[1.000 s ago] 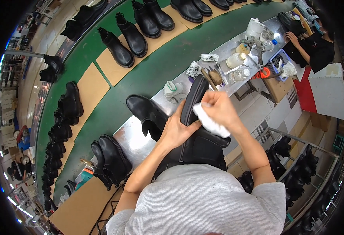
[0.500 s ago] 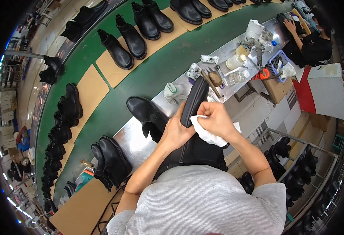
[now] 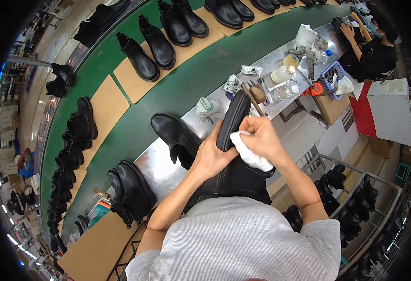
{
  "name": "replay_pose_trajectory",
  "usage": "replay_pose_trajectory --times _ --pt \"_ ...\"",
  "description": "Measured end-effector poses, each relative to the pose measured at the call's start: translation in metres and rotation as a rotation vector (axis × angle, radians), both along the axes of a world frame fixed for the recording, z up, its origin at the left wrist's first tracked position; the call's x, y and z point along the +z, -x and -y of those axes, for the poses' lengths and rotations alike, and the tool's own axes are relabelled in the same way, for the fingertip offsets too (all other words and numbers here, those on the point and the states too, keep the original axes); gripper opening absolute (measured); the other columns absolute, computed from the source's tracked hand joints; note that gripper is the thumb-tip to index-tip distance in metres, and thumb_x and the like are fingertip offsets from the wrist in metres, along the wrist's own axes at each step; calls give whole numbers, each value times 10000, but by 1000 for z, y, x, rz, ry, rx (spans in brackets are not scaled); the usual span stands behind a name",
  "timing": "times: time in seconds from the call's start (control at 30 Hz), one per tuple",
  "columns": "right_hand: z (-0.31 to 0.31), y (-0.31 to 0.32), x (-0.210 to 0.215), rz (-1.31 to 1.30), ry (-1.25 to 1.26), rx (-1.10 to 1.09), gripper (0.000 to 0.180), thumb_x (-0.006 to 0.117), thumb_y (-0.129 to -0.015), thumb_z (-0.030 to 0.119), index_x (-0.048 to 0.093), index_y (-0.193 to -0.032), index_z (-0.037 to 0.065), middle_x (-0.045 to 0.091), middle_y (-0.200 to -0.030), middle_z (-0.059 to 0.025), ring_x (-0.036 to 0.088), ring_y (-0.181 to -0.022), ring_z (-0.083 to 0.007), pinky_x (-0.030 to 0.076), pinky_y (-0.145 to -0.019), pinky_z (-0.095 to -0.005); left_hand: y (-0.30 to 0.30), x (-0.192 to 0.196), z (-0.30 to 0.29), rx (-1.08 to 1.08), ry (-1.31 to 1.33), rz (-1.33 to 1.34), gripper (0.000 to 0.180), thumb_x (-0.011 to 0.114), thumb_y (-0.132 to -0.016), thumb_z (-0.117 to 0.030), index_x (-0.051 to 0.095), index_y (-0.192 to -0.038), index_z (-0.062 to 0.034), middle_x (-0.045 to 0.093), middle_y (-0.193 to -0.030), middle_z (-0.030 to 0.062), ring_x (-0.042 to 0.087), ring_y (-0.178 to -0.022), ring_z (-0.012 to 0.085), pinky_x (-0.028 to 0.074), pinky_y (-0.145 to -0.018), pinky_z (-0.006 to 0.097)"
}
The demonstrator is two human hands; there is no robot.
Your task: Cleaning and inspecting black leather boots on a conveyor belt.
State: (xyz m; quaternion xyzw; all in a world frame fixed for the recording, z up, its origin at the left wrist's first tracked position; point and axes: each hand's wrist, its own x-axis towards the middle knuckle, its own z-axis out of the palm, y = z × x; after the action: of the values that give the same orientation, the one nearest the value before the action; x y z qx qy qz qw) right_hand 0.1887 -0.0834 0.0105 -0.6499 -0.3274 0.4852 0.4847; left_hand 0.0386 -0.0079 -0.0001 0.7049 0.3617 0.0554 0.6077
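Note:
A black leather boot (image 3: 234,119) is tilted in front of me, its sole edge turned up. My left hand (image 3: 211,157) is closed around its middle from the left side. In my right hand (image 3: 263,140) a white cloth (image 3: 248,153) is pinched between thumb and fingers, hanging down over the boot's right side. Whether the cloth touches the boot I cannot tell. Beside my left hand another black boot (image 3: 173,133) lies on the metal bench (image 3: 160,161), its toe pointing away to the left.
Several black boots (image 3: 157,40) stand on cardboard along the green conveyor (image 3: 196,56). Bottles (image 3: 285,91), brushes (image 3: 257,93) and orange-handled scissors (image 3: 316,89) lie on the bench to the right. A pair of boots (image 3: 133,187) stands at left. A boot rack (image 3: 355,201) is at right; a co-worker (image 3: 374,56) sits far right.
My right hand has shifted slightly up and right with the cloth, drawing it away from the sole edge. My left hand keeps its hold on the boot.

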Motion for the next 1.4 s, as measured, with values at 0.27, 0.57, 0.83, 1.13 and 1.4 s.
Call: replay_pose_trajectory --times 0.27,0.57,0.83,1.13,1.4 --pt "-4 -2 4 -96 72 -100 69 606 -741 30 578 -690 -9 567 -568 -1 506 -521 -33 378 -452 -209 1 -2 0 -6 -23 -2 833 703 -721 -304 310 -1347 80 572 -1117 297 591 -1050 348 454 -895 373" --pt "-6 -7 5 -32 55 -145 119 628 -776 19 556 -681 23 550 -585 33 477 -518 -10 347 -447 -184 0 1 2 -9 2 -31 823 705 -720 -301 320 -1343 74 584 -1092 289 598 -1032 356 459 -878 377" --pt "-6 -9 9 -34 74 -172 104 596 -763 1 546 -675 21 536 -585 43 469 -527 -11 341 -459 -185 -7 12 -2 -18 68 -66 819 698 -720 -287 313 -1354 60 587 -1095 281 608 -1016 349 468 -867 371" --pt "4 -3 -4 16 26 -139 76 624 -733 30 573 -688 -5 581 -587 -4 491 -506 -35 383 -450 -215 -4 0 2 -27 26 -34 821 689 -718 -282 305 -1357 60 580 -1112 281 597 -1041 347 462 -879 372" --pt "11 1 -2 -24 32 -95 116 622 -769 -6 562 -672 17 573 -600 17 496 -515 -22 371 -439 -193 -6 8 2 -41 64 -39 818 677 -718 -274 298 -1359 63 579 -1113 280 598 -1032 352 463 -876 374"
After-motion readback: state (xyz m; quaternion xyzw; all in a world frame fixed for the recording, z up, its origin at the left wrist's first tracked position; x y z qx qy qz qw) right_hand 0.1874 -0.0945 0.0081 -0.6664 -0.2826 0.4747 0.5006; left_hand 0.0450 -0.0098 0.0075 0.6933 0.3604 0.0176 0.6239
